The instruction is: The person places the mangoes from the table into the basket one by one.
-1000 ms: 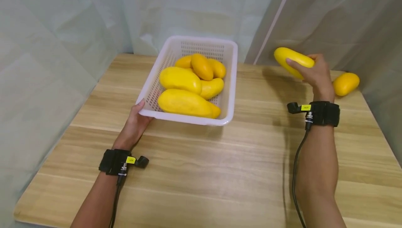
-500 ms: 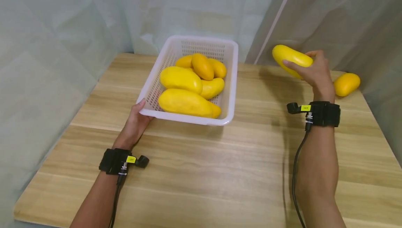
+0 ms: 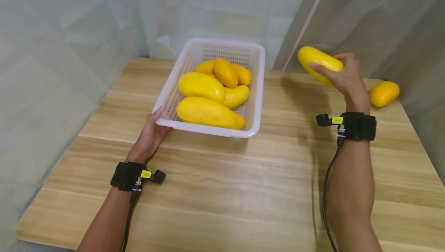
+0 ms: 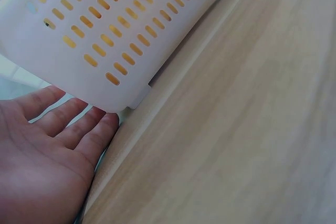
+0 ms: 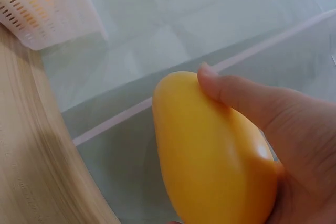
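Raised above the back right of the table, a large yellow mango (image 3: 318, 65) is gripped by my right hand (image 3: 349, 76). In the right wrist view the thumb (image 5: 236, 90) lies along the mango (image 5: 205, 150), and the other fingers are mostly hidden behind it. My left hand (image 3: 151, 134) holds the near left corner of a white plastic basket (image 3: 208, 129), thumb over the rim. The left wrist view has the fingers (image 4: 89, 129) against the outer wall of the basket (image 4: 63, 61). Several yellow and orange mangoes (image 3: 201, 86) lie inside.
Another orange-yellow mango (image 3: 384, 93) rests at the table's back right corner, just beyond the right wrist. Pale sheeting (image 3: 222, 9) hangs behind the wooden table (image 3: 222, 190) and at its sides. A black cable (image 3: 328, 198) runs along each forearm.
My right hand has carried the mango slightly up and to the left. The left hand and the basket have stayed nearly in place.
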{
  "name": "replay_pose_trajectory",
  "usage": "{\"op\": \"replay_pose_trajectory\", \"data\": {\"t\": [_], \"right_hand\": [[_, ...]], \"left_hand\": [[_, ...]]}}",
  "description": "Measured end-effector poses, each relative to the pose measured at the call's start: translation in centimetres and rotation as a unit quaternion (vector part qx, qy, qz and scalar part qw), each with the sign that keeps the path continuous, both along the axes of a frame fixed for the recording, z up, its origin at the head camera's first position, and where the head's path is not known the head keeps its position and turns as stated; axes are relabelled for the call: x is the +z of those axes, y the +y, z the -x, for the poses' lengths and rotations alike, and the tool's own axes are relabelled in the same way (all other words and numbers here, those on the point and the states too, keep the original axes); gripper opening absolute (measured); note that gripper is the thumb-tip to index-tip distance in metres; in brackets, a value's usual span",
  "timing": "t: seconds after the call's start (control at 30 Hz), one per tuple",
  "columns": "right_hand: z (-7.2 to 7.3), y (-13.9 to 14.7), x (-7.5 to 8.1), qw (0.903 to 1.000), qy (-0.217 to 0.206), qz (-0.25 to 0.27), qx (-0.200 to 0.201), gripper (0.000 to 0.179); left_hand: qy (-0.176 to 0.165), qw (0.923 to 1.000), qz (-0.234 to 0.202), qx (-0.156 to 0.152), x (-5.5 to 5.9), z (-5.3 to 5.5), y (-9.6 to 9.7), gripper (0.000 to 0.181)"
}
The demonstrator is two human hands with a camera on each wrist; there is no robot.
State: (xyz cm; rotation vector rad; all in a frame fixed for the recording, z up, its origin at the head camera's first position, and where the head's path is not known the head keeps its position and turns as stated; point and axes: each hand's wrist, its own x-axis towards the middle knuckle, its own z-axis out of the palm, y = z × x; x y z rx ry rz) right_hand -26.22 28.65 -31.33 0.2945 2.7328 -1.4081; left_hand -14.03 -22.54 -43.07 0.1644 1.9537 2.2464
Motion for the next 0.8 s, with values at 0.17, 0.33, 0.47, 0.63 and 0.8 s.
{"op": "replay_pose_trajectory", "data": {"t": [0.17, 0.33, 0.47, 0.63, 0.8], "right_hand": [[-0.1, -0.1, 0.3, 1.0000, -0.003, 0.000, 0.007, 0.095], [-0.1, -0.4, 0.3, 0.9999, 0.006, -0.005, 0.013, 0.094], [-0.1, -0.9, 0.3, 0.9994, 0.021, -0.012, 0.024, 0.094], [0.1, -1.9, 0.5, 0.9980, 0.032, -0.025, 0.049, 0.094], [0.1, -2.7, 0.5, 0.9941, 0.056, -0.036, 0.085, 0.087]], "left_hand": [[-0.004, 1.0000, -0.002, -0.004, 0.0, 0.2, 0.1, 0.065], [-0.004, 1.0000, 0.001, -0.004, -0.2, 0.2, 0.1, 0.064], [-0.005, 1.0000, -0.003, -0.005, -0.4, 0.1, 0.1, 0.064], [-0.002, 1.0000, -0.001, -0.006, -0.4, 0.1, 0.1, 0.064], [-0.002, 1.0000, 0.003, -0.003, -0.5, 0.2, 0.1, 0.063]]}}
